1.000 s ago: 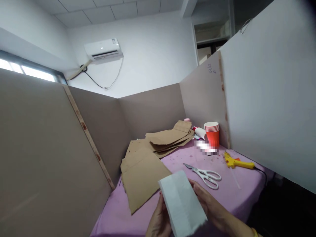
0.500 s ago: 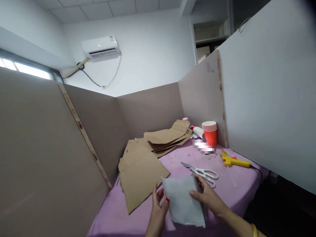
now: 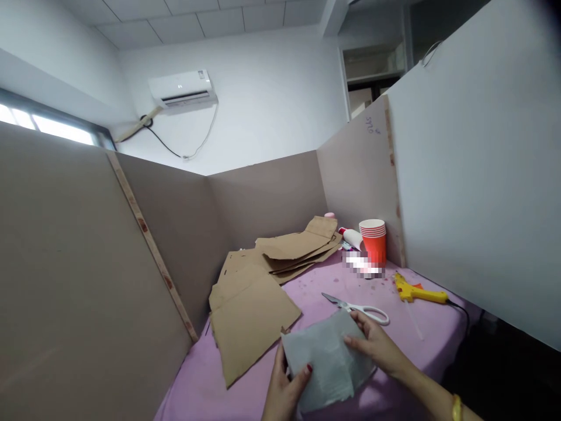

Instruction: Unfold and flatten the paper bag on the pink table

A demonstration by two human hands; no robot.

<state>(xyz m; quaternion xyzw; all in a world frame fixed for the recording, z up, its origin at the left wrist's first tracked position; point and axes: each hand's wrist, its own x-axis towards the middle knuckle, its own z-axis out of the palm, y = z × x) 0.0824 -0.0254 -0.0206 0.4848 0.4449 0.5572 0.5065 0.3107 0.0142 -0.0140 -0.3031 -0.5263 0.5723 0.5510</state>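
A folded white sheet of paper (image 3: 326, 362) lies low over the purple tablecloth (image 3: 210, 386) near the front edge. My left hand (image 3: 284, 392) grips its lower left edge with the thumb on top. My right hand (image 3: 379, 348) rests fingers on its upper right part. White-handled scissors (image 3: 359, 307) lie just beyond my right hand.
Flat brown cardboard pieces (image 3: 254, 310) spread across the left and back of the table. A stack of red paper cups (image 3: 373, 240) stands by the right partition, a yellow glue gun (image 3: 416, 292) with its cord lies to the right. Grey partition boards (image 3: 87, 280) wall the table.
The paper was held upright a second ago; both hands have lowered it and tipped it flat toward the tablecloth.
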